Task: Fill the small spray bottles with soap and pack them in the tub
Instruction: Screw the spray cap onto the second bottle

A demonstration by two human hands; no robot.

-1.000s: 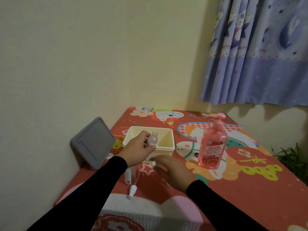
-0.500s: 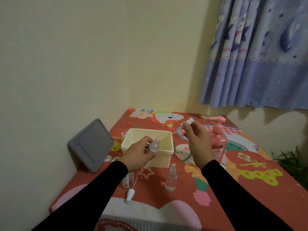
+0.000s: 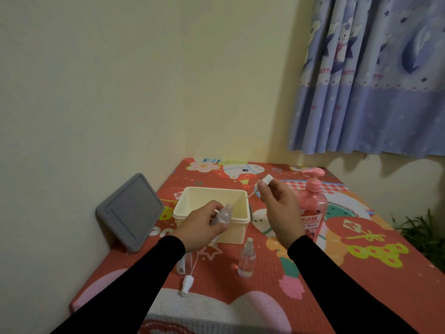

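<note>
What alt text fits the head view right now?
Left hand holds an open small bottle before the tub; right hand pinches its spray cap. A soap bottle stands right.

Setting: a room in a home, most likely a bedroom or child's room. Evidence: plain cream-painted walls (image 3: 120,80) meet in a corner; a lilac-blue curtain (image 3: 368,92) printed with cartoon bears, stars and moons hangs at upper right. The work surface is a table pushed into the corner, covered by a red cartoon-print cloth (image 3: 349,280) with flowers and animal figures. Household items stand on it: a pink pump bottle of soap (image 3: 313,208) with a printed label, a cream plastic tub (image 3: 212,233), and a grey lid (image 3: 130,210) leaning against the left wall. Green plant leaves (image 3: 423,230) show at the right edge. Lighting dim, indoor.
</note>
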